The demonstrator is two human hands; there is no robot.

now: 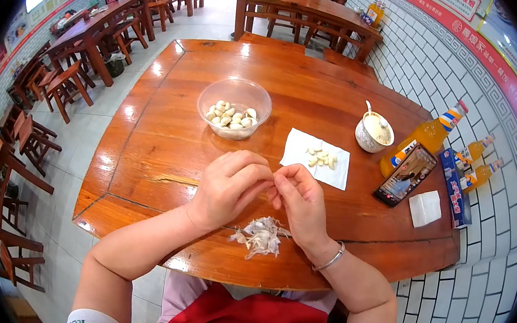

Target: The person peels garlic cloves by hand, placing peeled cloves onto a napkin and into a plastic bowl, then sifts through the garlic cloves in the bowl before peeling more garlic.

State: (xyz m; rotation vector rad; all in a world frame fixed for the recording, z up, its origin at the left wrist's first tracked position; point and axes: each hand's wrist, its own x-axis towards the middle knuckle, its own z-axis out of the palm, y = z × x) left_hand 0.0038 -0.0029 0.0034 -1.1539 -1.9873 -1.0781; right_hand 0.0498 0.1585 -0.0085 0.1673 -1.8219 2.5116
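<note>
My left hand (233,187) and my right hand (299,197) meet above the wooden table (148,152), fingertips pinched together; whatever is between them is too small or hidden to name. Below them lies a loose pile of papery garlic skins (260,237). Just beyond my right hand, several peeled garlic cloves (321,157) rest on a white napkin (334,177). A clear plastic bowl (236,88) holding several unpeeled garlic cloves (230,117) stands farther back, left of the napkin.
On the right stand a lidded patterned jar (374,133) with a spoon, a large orange bottle (426,137), an upright phone (406,175), a blue box (455,188) and a stack of napkins (425,209). Tiled wall at right; other tables and stools behind and left.
</note>
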